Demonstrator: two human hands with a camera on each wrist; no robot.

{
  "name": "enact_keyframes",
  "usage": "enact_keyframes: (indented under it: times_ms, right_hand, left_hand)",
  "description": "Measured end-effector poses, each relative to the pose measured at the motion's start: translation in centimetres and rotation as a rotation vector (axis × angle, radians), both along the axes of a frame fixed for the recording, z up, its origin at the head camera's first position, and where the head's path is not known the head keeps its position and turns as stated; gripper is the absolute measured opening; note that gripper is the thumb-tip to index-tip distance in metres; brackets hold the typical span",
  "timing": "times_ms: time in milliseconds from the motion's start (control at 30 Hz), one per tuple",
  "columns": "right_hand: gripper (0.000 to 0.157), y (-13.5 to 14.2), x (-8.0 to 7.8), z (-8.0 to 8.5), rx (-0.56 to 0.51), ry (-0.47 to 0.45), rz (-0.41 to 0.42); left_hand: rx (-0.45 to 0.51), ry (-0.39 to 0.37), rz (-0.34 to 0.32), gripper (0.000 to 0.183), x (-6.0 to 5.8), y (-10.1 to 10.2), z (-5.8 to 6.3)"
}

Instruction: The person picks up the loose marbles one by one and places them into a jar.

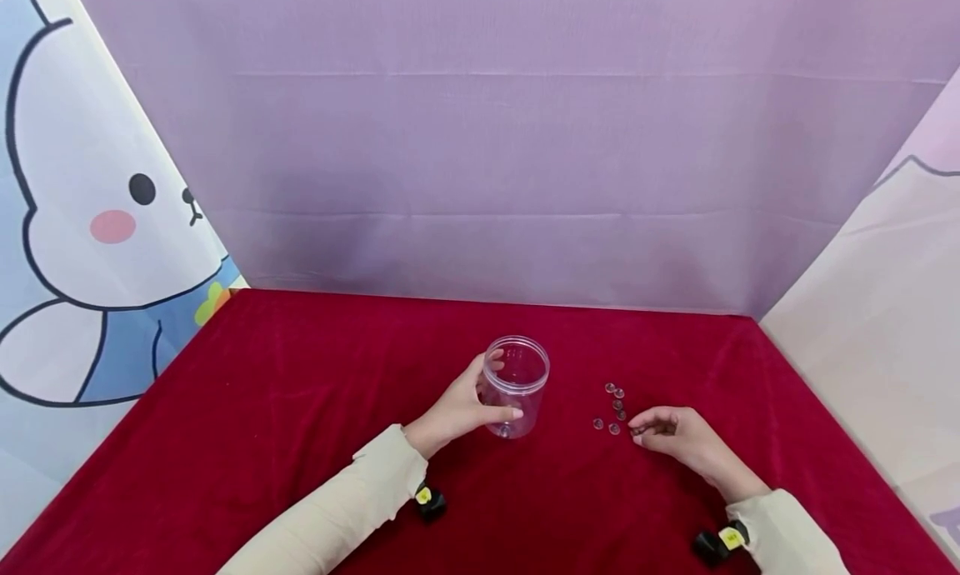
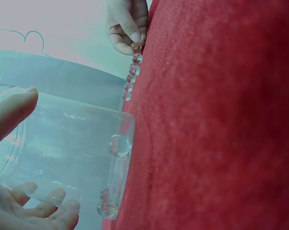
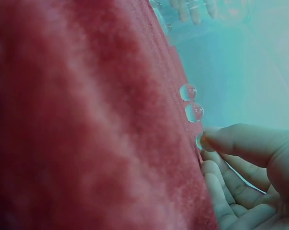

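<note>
A clear plastic jar [image 1: 525, 400] stands upright on the red cloth, its mouth uncovered. My left hand [image 1: 459, 404] grips it from the left side, thumb [image 2: 13, 112] across the near wall and fingers round the far side. A few glass marbles [image 2: 119, 145] lie at the jar's bottom in the left wrist view. To the right of the jar, several clear marbles [image 1: 617, 405] are scattered on the cloth. Beside them my right hand [image 1: 686, 437] pinches one marble [image 3: 198, 141] between thumb and fingertips, low at the cloth.
Red velvety cloth [image 1: 300, 392] covers the table. A purple curtain [image 1: 487, 183] rises along the back edge. Printed panels stand at both sides, the left panel [image 1: 90, 158] with a cartoon animal. Each wrist wears a small black camera [image 1: 431, 505].
</note>
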State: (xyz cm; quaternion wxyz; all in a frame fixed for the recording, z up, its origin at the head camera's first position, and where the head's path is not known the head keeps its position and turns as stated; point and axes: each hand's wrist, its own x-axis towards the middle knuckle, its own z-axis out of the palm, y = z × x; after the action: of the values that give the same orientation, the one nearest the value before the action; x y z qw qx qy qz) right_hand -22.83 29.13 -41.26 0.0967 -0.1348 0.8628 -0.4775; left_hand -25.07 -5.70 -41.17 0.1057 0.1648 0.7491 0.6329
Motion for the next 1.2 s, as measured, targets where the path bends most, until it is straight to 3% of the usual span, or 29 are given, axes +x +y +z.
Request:
enact_keyframes:
  times_ms: [333, 533, 833, 1200]
  right_hand:
    - [0.029, 0.0, 0.2, 0.0, -0.020, -0.031, -0.010]
    - [0.028, -0.1, 0.1, 0.1, -0.032, 0.018, -0.006]
    - [0.028, -0.7, 0.1, 0.8, -0.032, 0.044, -0.084]
    - [0.029, -1.5, -0.1, 1.5, -0.052, 0.081, -0.107]
  left_hand:
    - [-0.009, -0.015, -0.001, 0.089, 0.1, -0.1, -0.2]
    - [-0.009, -0.007, 0.005, 0.089, 0.0, -0.1, -0.2]
    - [-0.008, 0.008, -0.001, 0.088, -0.2, -0.2, -0.4]
    - [0.005, 0.003, -0.004, 0.088, -0.2, -0.2, -0.4]
